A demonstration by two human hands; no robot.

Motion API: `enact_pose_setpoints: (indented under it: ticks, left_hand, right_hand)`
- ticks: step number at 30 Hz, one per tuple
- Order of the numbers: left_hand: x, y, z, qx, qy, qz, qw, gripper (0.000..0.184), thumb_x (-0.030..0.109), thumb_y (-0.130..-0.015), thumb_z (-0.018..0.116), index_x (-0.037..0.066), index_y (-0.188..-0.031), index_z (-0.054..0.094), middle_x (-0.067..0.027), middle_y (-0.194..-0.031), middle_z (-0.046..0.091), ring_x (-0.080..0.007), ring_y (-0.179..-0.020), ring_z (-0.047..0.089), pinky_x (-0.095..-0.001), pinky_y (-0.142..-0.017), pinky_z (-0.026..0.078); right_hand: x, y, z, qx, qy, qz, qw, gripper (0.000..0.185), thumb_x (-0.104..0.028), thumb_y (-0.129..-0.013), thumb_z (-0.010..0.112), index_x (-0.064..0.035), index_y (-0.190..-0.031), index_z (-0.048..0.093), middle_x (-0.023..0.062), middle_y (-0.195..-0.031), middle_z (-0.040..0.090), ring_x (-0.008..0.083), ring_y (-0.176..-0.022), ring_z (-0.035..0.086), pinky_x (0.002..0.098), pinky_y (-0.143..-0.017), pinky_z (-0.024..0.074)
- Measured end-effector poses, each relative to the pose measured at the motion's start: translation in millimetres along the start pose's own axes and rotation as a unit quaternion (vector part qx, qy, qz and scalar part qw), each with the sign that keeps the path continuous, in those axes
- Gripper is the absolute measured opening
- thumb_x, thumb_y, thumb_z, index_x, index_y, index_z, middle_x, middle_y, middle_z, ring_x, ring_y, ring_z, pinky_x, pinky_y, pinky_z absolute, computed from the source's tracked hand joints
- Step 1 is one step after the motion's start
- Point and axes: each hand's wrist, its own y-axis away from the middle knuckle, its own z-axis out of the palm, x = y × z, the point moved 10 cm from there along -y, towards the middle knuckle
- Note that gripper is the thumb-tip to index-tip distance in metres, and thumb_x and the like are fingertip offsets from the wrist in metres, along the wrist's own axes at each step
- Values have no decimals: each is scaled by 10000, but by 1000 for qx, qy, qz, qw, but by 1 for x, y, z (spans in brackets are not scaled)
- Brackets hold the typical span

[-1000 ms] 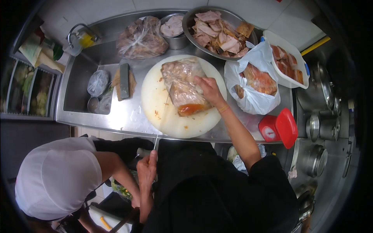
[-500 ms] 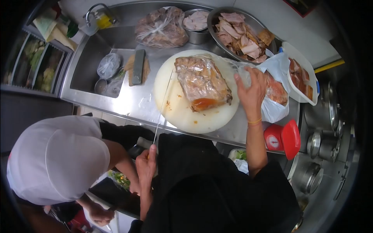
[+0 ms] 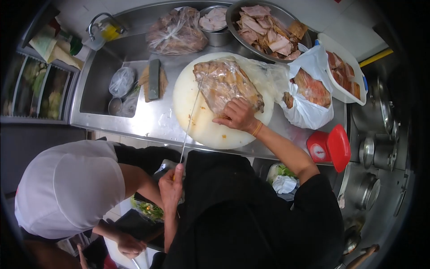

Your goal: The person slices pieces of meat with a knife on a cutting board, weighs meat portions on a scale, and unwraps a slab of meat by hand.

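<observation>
My left hand [image 3: 170,190] is closed around the handle of a long, thin-bladed knife [image 3: 190,121]. Its blade slants up across the round white cutting board [image 3: 183,101], and the tip overlaps the left edge of a large slab of cooked meat [image 3: 219,85]. Whether the tip touches the meat, I cannot tell. Clear plastic [image 3: 268,80] covers the slab and trails off to the right. My right hand [image 3: 239,114] rests at the slab's near right side, fingers curled onto the plastic-covered meat. The fingertips are partly hidden.
A co-worker in a white cap [image 3: 74,188] works close on the left. Behind the board stand a bagged piece of meat [image 3: 179,33] and a steel bowl [image 3: 231,20] of meat slices. A whetstone [image 3: 154,80] lies beside the sink [image 3: 96,76]. At right sits a red scale [image 3: 338,148].
My right hand has moved left and down from the plastic at the right onto the meat. The plastic now lies flatter to the right. The knife stays in my left hand.
</observation>
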Motion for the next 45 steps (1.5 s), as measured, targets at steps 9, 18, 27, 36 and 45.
enact_pose_setpoints:
  ticks: [9,18,27,36,45]
  left_hand:
    - [-2,-4,-2,-5,18,19,1000,594,485,-987,618,-78,-807,676,-45,-554,476,-128,-576,429,-342,-541,379]
    - [9,-14,4,-26,45,34,998,550,436,-1003,617,-55,-757,645,-10,-578,465,-102,-583,383,-323,-530,325]
    - [12,-46,16,-89,102,48,990,527,454,-1017,602,-39,-852,686,34,-580,475,-50,-532,402,-245,-482,278]
    - [27,-40,15,-63,158,-9,985,554,544,-1006,567,11,-905,682,6,-586,513,-59,-459,421,-198,-438,282]
    - [13,-33,10,-71,119,42,989,491,406,-1034,592,-19,-798,669,53,-557,440,-33,-514,359,-240,-480,252]
  right_hand:
    - [13,23,-34,99,-10,83,992,382,-269,-768,867,-128,-609,550,20,-585,495,171,-494,486,307,-474,372]
    - [66,173,-28,373,-529,667,368,443,-484,-977,641,-161,-714,489,-45,-585,428,92,-447,399,254,-414,294]
    - [-3,332,-95,459,-440,741,214,256,-296,-969,605,-161,-766,526,-6,-648,524,146,-502,465,275,-415,306]
    - [-73,579,-257,373,54,856,354,363,-366,-952,632,-25,-1075,657,111,-945,689,238,-871,635,362,-790,502]
    - [8,273,-191,250,22,682,687,321,-140,-872,765,-11,-1142,649,90,-1068,688,152,-923,631,299,-806,514]
